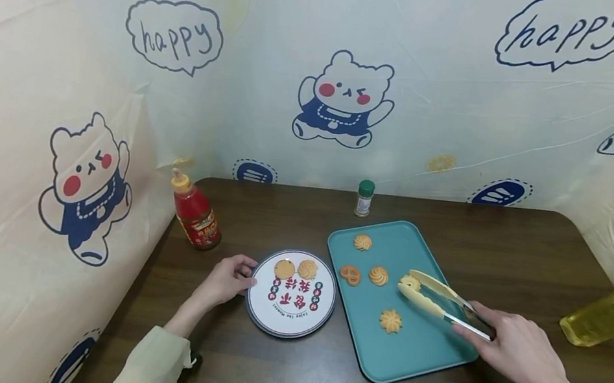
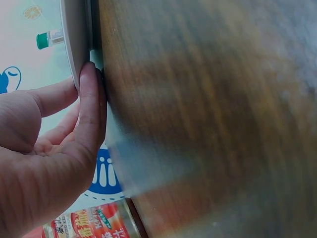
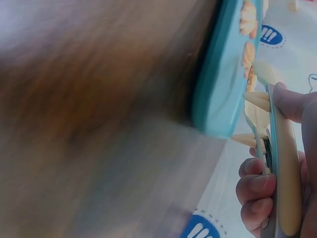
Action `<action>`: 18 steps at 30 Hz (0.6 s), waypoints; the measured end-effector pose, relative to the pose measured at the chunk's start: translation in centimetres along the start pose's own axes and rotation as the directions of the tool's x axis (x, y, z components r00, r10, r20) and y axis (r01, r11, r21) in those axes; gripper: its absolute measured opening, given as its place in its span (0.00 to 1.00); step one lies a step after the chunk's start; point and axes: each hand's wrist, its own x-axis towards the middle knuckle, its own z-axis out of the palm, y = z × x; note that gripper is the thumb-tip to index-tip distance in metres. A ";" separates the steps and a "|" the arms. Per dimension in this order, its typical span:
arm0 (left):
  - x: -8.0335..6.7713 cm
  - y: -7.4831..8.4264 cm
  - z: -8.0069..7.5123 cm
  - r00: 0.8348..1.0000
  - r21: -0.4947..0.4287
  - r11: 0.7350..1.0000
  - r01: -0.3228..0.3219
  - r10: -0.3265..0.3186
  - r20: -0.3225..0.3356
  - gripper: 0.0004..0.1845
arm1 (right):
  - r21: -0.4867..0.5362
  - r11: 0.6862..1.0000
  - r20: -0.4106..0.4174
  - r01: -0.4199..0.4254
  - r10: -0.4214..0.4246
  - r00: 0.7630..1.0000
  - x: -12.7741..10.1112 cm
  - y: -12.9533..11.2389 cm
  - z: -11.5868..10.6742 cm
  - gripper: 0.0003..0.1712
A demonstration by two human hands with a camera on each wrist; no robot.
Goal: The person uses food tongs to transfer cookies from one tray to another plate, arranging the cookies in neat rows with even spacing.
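Note:
My left hand [image 1: 229, 280] pinches the left rim of a round white plate [image 1: 288, 323], thumb above and fingers beneath in the left wrist view. Two cookies lie on the plate: a flat round one [image 1: 284, 269] and a swirled one [image 1: 308, 269]. My right hand [image 1: 520, 349] holds cream-tipped tongs [image 1: 424, 301] over a teal tray [image 1: 378, 358]. The tong tips are at a pale cookie [image 1: 411, 281], partly covered; whether it is lifted I cannot tell. Also on the tray are a pretzel-shaped cookie [image 1: 350, 275], a flower-shaped one [image 1: 391, 321] and two swirled cookies [image 1: 379, 275].
A red sauce bottle [image 1: 199, 215] with a yellow cap stands at the back left. Behind the tray is a small green-capped jar [image 1: 364, 198]. An oil bottle [image 1: 610, 319] stands at the right. Printed sheeting surrounds the brown table [image 1: 268, 382].

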 end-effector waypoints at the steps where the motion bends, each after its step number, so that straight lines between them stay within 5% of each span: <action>1: 0.0 0.0 0.0 1.000 0.002 1.000 -0.001 0.001 0.000 0.20 | 0.001 1.000 -0.002 0.006 -0.006 1.000 0.2 -0.3 0.0 0.44; 18: -0.2 0.0 0.0 1.000 0.005 1.000 -0.002 0.002 -0.001 0.21 | 0.046 0.970 -0.056 0.240 -0.237 0.970 4.8 -7.2 1.3 0.36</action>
